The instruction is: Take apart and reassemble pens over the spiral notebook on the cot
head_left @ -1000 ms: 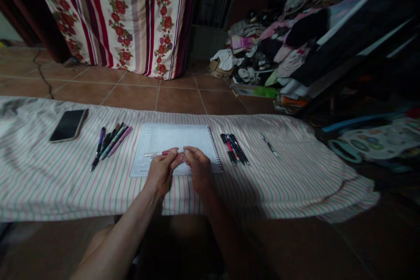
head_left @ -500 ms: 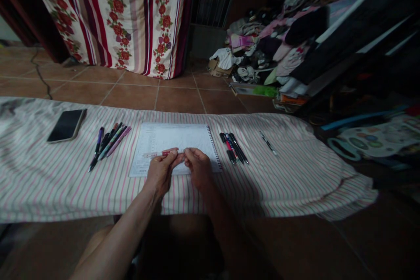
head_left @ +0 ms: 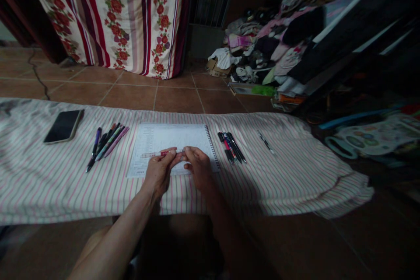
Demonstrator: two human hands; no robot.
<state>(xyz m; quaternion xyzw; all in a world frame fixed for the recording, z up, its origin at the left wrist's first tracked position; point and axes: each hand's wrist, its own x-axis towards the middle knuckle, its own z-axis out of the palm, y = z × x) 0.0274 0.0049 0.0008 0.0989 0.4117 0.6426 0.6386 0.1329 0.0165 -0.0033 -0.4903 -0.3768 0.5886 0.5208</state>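
Note:
A slim red pen with a clear barrel (head_left: 149,155) lies across my left hand (head_left: 160,166), whose fingers are closed around its red part. At the pen's right end, my right hand (head_left: 197,164) pinches with thumb and fingertips, which hide the exact spot they grip. Both hands are close together above the lower half of a spiral notebook (head_left: 177,133), open to a printed or written page.
Left of the notebook lie several pens (head_left: 106,142) and a phone (head_left: 64,127). Several dark and red pens (head_left: 232,148) lie to its right, with a single pen (head_left: 265,142) farther right. Striped cloth (head_left: 288,170) covers the table; a clothes pile (head_left: 262,48) stands behind.
My right hand's fingers have shifted slightly at the pen's end, with a fingertip now showing lower down. The whole view has slid a little to the left.

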